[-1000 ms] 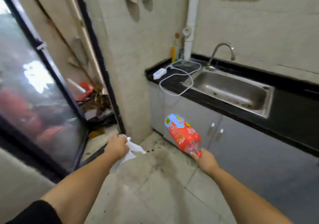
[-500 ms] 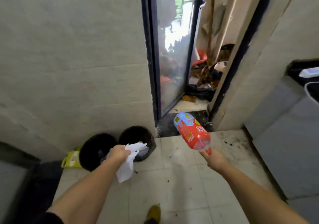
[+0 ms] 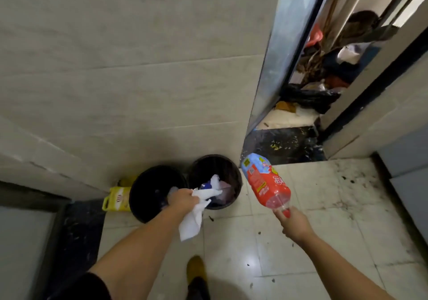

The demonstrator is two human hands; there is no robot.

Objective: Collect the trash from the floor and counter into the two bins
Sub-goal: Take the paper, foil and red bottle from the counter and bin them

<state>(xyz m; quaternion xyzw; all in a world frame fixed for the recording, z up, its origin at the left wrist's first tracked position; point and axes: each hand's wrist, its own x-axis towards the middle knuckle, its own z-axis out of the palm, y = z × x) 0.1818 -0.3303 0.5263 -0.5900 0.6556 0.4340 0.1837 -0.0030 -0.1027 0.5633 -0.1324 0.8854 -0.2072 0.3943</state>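
Two round black bins stand side by side against the wall: the left bin (image 3: 148, 184) looks dark inside, the right bin (image 3: 229, 167) holds white and bluish trash. My left hand (image 3: 183, 201) grips a crumpled white paper towel (image 3: 193, 221) that hangs over the gap between the two rims. My right hand (image 3: 294, 223) holds a large empty plastic bottle with a red label (image 3: 264, 181) by its capped neck, base pointing up, just right of the right bin.
A yellow packet (image 3: 117, 199) leans behind the left bin. An open sliding door (image 3: 273, 52) leads to a cluttered balcony with black bags (image 3: 308, 96). Dirt specks dot the white floor tiles (image 3: 342, 195). My shoe (image 3: 196, 269) shows below.
The view has swung from the sink counter round to the bins, and I have come closer. Both hands keep their loads; the paper towel now hangs at the bins' rims.
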